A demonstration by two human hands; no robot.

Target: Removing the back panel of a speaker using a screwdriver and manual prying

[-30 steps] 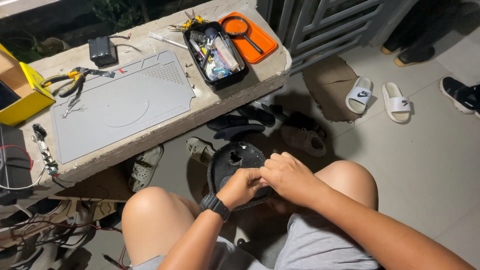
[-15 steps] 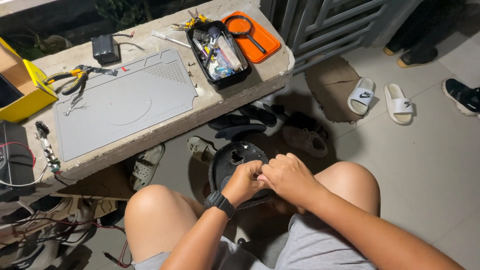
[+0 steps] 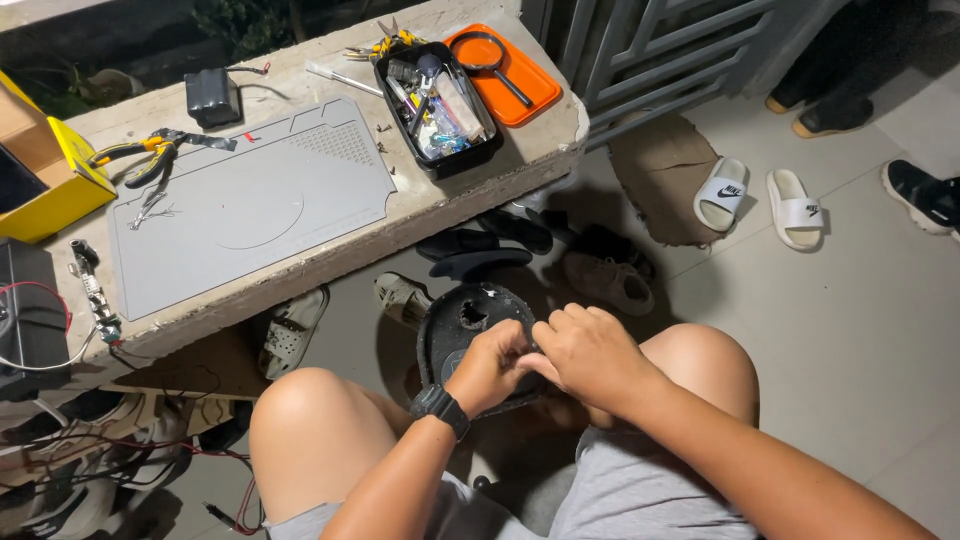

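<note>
A round black housing [image 3: 470, 335] is held between the knees of a seated person, and both hands are closed on its lower right edge. The left hand [image 3: 492, 365], with a black watch [image 3: 440, 410] on the wrist, is curled tightly; its fingers [image 3: 512, 340] are bent in on the rim of the housing. The right hand [image 3: 590, 355] is laid just beside it, touching it, and its fingers [image 3: 560, 322] are also bent down onto the same edge. Whether a small part is pinched between the two hands cannot be told, because the fingertips are hidden.

Just beyond the fingers, dark sandals [image 3: 500, 240] and shoes [image 3: 605, 275] are seen on the floor. Further from the fingers, on the concrete ledge [image 3: 555, 135], a grey work mat [image 3: 250, 205], a black tray of small parts [image 3: 437, 105] and an orange tray [image 3: 535, 90] with a magnifying glass [image 3: 490, 58] are placed. Yellow-handled pliers [image 3: 140, 155] are laid at the far left corner of the mat. Well to the right of the fingers, two white slippers [image 3: 760, 200] are lying.
</note>
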